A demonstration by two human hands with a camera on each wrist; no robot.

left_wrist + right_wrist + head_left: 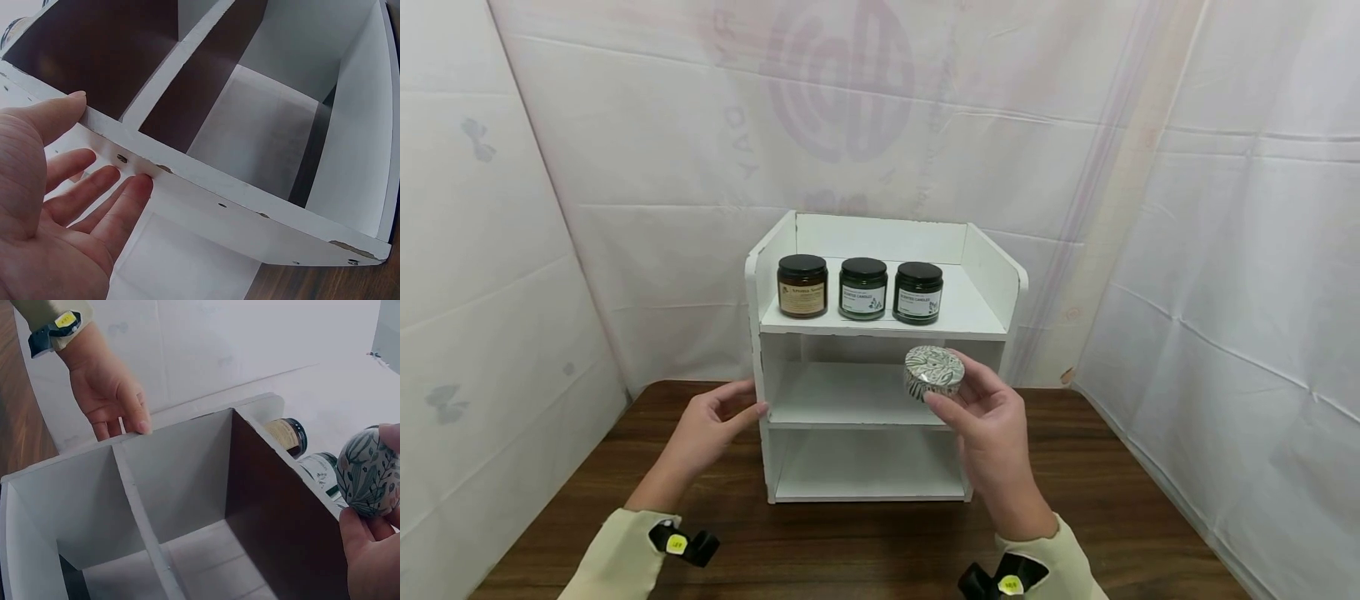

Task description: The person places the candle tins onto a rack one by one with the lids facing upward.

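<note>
My right hand point(996, 429) pinches a round, leaf-patterned tin point(933, 371) between thumb and fingers. It holds the tin up in front of the white shelf unit's point(868, 417) middle level, at the right. In the right wrist view the tin point(369, 472) shows blue-green leaves on pale ground. At the unit's left side is my left hand point(703, 429); its thumb touches the front edge and its loosely extended fingers point(128, 203) lie by the outer side panel. An amber jar point(802, 286) and two dark green jars, one central point(862, 288) and one right point(917, 292), stand on the top shelf.
The unit stands on a dark wooden table point(865, 550). White sheeting point(677, 167) surrounds the table at the back and both sides. The top shelf has raised side walls point(996, 275) and a back panel point(880, 237). Both lower levels face forward without doors.
</note>
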